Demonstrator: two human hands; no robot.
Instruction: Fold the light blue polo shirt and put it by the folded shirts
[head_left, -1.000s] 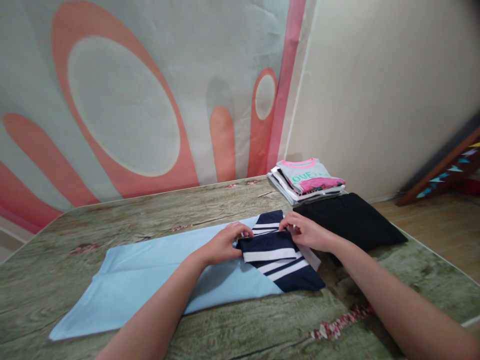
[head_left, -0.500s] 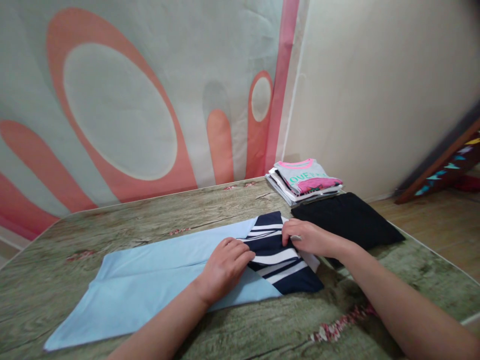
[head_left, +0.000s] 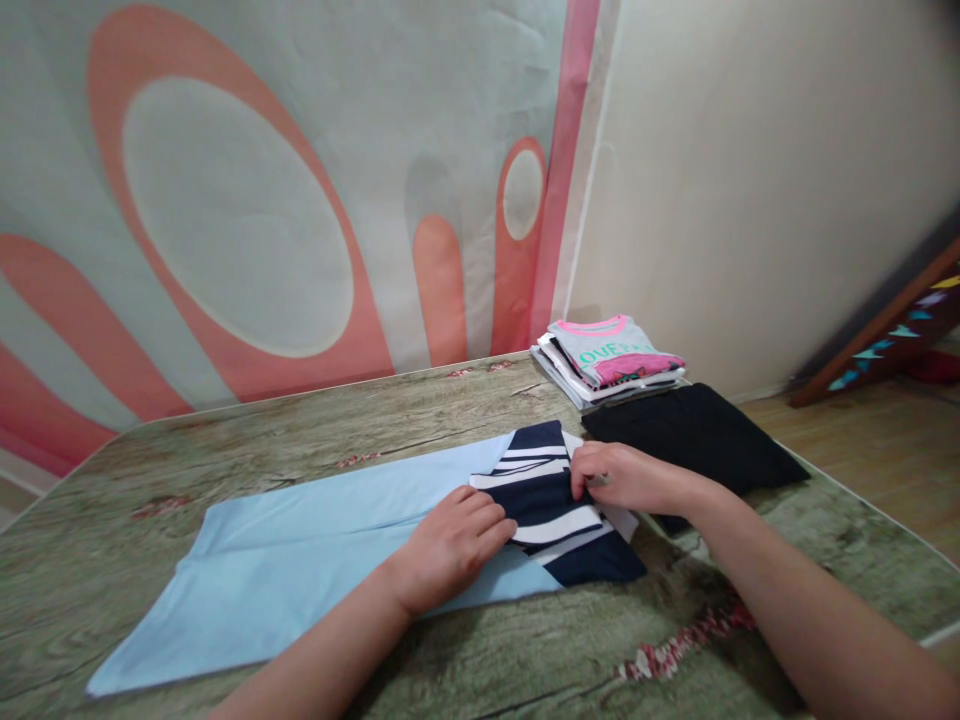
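Note:
A light blue shirt (head_left: 300, 550) lies folded lengthwise on the table, with navy and white striped parts (head_left: 536, 500) at its right end. My left hand (head_left: 456, 540) rests on the blue cloth, its bent fingers gripping the left edge of a striped flap. On the right side of that flap, my right hand (head_left: 611, 476), which wears a ring, pinches the cloth close to the white inner part of the collar end. Both thumbs are partly hidden, so the exact grip under the fingers does not show.
Behind my right hand lies a folded black garment (head_left: 697, 435). A stack of folded clothes (head_left: 615, 360), a grey and pink shirt on top, stands at the table's far right corner. The wood-patterned table (head_left: 315, 425) meets a patterned curtain and a wall at the back.
The striped flap has been spread flatter and smoother, its white-banded edge now showing further left over the blue cloth. My right hand has shifted slightly right; my left hand has moved slightly down.

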